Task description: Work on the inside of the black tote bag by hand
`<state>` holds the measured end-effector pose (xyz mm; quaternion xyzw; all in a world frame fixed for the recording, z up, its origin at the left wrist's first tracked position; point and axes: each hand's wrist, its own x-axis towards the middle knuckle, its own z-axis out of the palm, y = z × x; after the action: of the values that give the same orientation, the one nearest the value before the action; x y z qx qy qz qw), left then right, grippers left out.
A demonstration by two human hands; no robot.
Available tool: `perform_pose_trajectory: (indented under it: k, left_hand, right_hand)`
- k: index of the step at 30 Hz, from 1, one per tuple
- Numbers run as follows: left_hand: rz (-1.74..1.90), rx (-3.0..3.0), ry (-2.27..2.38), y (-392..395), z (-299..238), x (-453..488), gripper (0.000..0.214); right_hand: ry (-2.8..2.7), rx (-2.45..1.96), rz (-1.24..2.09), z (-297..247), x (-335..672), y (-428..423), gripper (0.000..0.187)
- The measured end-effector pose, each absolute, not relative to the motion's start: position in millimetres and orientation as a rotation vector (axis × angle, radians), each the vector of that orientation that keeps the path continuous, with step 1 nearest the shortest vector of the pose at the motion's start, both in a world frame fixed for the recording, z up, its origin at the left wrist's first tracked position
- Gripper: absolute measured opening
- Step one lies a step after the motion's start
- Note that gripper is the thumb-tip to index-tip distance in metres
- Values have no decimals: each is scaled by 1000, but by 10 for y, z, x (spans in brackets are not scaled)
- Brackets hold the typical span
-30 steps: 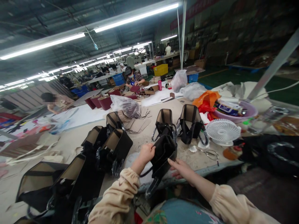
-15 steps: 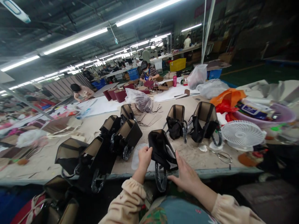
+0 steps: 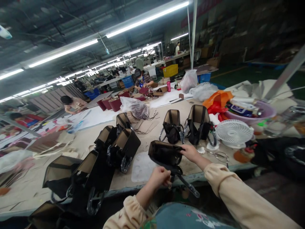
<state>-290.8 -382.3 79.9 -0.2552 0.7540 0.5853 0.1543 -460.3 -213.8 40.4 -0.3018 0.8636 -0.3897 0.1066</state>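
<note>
A black handbag (image 3: 164, 156) stands tilted at the table's front edge, its plastic-wrapped handle (image 3: 189, 186) hanging over that edge toward me. My right hand (image 3: 190, 153) pinches the bag's upper right rim between thumb and fingers. Closed near the bag's lower front is my left hand (image 3: 162, 176), beside the strap; what its fingers hold, if anything, is hidden. Behind the bag stand two more open black bags, a smaller one (image 3: 172, 127) and a larger one (image 3: 198, 124), both with tan linings.
Several black bags (image 3: 125, 144) crowd the left of the table (image 3: 147, 135). A white fan-like round grille (image 3: 234, 132), scissors (image 3: 220, 156) and a lilac basin (image 3: 269, 111) lie to the right. A clear plastic bag (image 3: 137, 106) sits further back, before a seated co-worker (image 3: 143, 79).
My right hand has moved up from the bag's side to its rim. My left hand has come down to its front. The bag has turned, and its handle now points rightward. The view has shifted right.
</note>
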Motion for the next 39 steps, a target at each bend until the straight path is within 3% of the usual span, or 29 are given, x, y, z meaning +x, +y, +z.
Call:
perform_pose_trajectory:
  k: [3,6,12,16,24,39]
  left_hand:
    - [1163,-281,2756,-3939,1024,-2957,24]
    - [872,79,3153,-4109,1244,-3184,18]
    - [362,452,3191,-4240,1133,-3840,37]
    - [175,553,3112,-4311,932,-4089,18]
    - [350,659,3245,-4498,865,-4289,16]
    - [631,707,3063,-4595,793,-4528,14]
  right_hand:
    - [2519,-845,-1154,323,-4672,-2093,23]
    - [2516,-811,-1173,271,-4691,-2084,23]
    - [2576,-740,-1252,292,-4746,-2136,29]
    - [2607,-731,-1325,296,-4761,-2121,45]
    - [2496,-767,-1381,400,-4788,-2130,34]
    - [2592,-709,-1422,274,-4943,-2242,26]
